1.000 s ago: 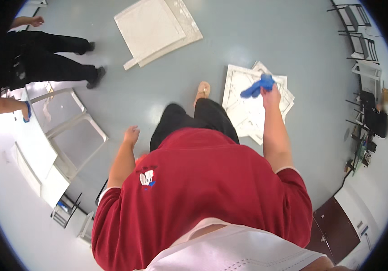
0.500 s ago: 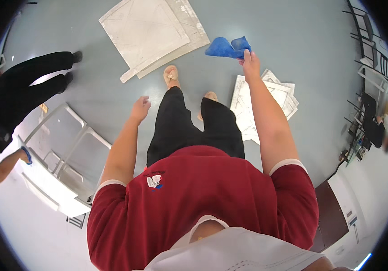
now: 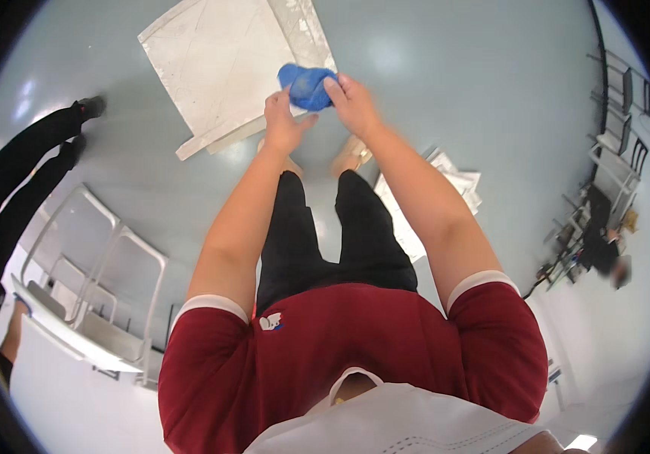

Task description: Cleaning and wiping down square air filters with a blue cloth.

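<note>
A crumpled blue cloth (image 3: 308,88) is held in front of me, over the near right edge of a large pale square panel (image 3: 215,68) on the floor. My right hand (image 3: 351,104) grips the cloth's right side, thumb on top. At the cloth's left edge is my left hand (image 3: 284,129), its fingertips meeting the fabric. The left thumb sticks out apart, just below the cloth. Beneath the pale panel lies a second greyish-white panel (image 3: 311,38), partly covered.
Several white panels (image 3: 401,216) are stacked on the floor beside my right leg, partly behind my forearm. White-framed furniture (image 3: 117,234) stands at left, near a person in black trousers (image 3: 30,155). Chairs (image 3: 620,113) line the right side, where another person in dark clothes (image 3: 597,227) is.
My right hand has brought the blue cloth leftward, from above the stacked panels to in front of me. My left hand has risen from beside my leg to the cloth's left edge.
</note>
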Tool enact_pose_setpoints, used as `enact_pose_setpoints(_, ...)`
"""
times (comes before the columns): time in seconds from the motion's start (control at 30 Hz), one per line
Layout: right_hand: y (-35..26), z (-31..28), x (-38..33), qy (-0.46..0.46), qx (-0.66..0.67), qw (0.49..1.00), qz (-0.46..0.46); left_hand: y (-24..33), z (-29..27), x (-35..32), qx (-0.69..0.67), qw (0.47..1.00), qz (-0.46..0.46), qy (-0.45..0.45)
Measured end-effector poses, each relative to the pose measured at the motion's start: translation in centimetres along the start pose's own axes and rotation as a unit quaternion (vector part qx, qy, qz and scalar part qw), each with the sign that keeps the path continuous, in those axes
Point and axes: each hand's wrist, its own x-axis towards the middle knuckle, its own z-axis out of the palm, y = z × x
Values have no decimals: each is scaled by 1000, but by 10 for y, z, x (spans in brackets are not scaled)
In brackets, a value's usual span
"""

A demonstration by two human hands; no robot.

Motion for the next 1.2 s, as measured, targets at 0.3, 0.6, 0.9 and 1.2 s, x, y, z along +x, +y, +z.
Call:
enact_pose_setpoints(0.3, -82, 1, 75, -83, -193, 973, 97, 20, -45, 60, -391, 876, -273, -75)
enact_pose_setpoints(0.6, -42, -14, 288, -437, -132, 849, 265, 24, 1, 150, -656, 606, -405, 194)
enact_pose_setpoints(0.9, 65, 13, 530, -398, -494, 729, -258, 48, 184, 123, -606, 482, -532, 344)
enact_pose_setpoints(1.2, 190, 60, 622, -251, -647, 593, -408, 17, 373, 31, -594, 370, -583, 413)
